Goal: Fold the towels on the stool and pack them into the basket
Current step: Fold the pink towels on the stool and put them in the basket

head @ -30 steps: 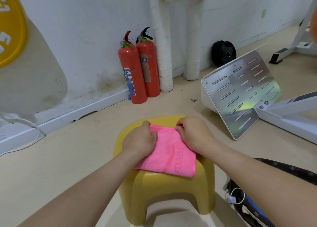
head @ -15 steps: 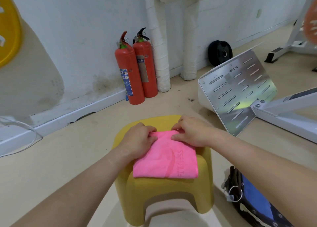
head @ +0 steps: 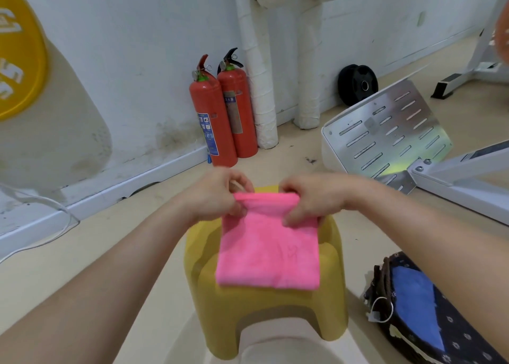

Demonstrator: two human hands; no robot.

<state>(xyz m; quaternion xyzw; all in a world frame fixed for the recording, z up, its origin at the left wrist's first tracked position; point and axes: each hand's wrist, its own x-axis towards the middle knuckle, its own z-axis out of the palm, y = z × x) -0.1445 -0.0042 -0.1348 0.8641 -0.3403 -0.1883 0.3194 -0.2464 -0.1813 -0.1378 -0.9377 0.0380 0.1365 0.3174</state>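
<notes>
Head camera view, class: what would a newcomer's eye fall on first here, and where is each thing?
First, the bright pink towel on the yellow stool at centre, its far corners pinched by the left hand and right hand. Next, two red fire extinguishers against the wall behind. At lower right, a dark basket holds a blue towel.

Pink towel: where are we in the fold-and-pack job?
Done: a blue towel already lies in the basket on the floor, right of the stool. In hand: the left hand and right hand each pinch a far corner of the pink towel, lifting that edge while the rest lies on the stool. Left: finish this fold, then pack it into the basket.
</notes>
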